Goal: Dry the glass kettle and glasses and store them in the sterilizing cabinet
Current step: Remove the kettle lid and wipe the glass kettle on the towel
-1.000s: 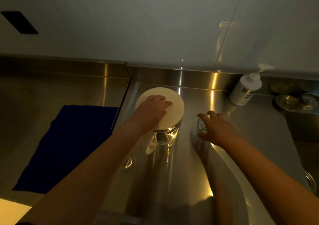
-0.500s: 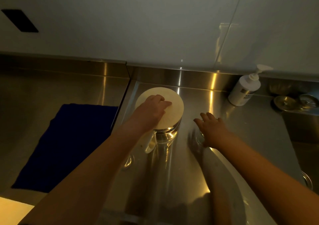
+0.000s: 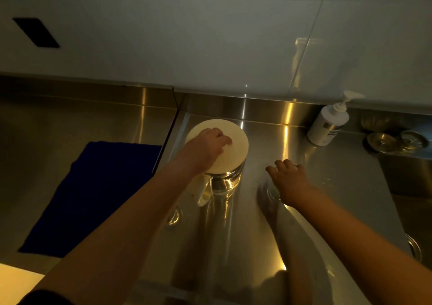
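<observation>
Lowered over the glass (image 3: 272,191), right hand (image 3: 291,183) grips it; left hand (image 3: 205,149) grips pale-lidded kettle (image 3: 224,164).

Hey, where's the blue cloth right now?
In the head view, the blue cloth lies flat on the steel counter at left, beside the kettle.

Hands on kettle lid (image 3: 233,145) and glass (image 3: 272,191) (steel counter (image 3: 339,187))

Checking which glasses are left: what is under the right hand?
A clear glass shows below the right hand, standing on the steel counter. The hand covers its rim and inside, so contents are hidden.
</observation>
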Demonstrator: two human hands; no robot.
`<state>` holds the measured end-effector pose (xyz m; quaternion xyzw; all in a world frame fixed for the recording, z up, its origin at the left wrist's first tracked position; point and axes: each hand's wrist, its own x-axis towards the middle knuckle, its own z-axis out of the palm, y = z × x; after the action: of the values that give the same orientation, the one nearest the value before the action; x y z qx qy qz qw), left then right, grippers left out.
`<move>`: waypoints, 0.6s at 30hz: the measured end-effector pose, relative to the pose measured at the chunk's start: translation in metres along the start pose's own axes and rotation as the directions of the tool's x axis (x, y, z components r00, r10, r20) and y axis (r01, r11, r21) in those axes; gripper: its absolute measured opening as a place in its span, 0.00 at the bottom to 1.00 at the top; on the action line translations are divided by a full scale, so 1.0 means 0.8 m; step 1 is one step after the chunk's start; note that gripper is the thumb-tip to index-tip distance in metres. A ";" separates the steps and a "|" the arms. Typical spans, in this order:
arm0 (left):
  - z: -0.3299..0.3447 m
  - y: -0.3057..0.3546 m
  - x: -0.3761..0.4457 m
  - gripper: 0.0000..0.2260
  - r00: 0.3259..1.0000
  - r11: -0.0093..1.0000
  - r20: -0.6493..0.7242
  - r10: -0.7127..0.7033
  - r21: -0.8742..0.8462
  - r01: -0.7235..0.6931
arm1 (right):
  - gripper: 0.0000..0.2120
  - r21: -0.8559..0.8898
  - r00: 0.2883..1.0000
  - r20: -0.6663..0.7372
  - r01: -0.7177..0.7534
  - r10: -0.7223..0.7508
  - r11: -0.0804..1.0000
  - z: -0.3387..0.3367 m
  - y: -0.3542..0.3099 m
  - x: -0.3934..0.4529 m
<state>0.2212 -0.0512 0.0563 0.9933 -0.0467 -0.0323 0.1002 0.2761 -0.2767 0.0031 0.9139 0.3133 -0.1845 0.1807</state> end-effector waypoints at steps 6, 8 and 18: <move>-0.016 0.006 0.001 0.15 0.985 0.997 -0.170 -0.021 -0.075 0.008 | 0.34 0.018 1.000 -0.008 -0.003 0.003 1.000 -0.003 0.000 -0.004; -0.025 0.003 0.003 0.18 0.983 0.999 -0.184 -0.027 -0.049 0.018 | 0.36 0.020 1.000 0.005 -0.001 0.001 1.000 -0.004 0.000 -0.004; -0.020 -0.024 0.007 0.19 0.980 0.993 -0.168 -0.106 -0.066 0.096 | 0.40 0.012 1.000 -0.014 -0.017 0.017 1.000 0.001 -0.003 0.003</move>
<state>0.2294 -0.0298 0.0680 0.9902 0.0133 0.0470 0.1306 0.2762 -0.2739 0.0003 0.9187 0.3057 -0.1786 0.1749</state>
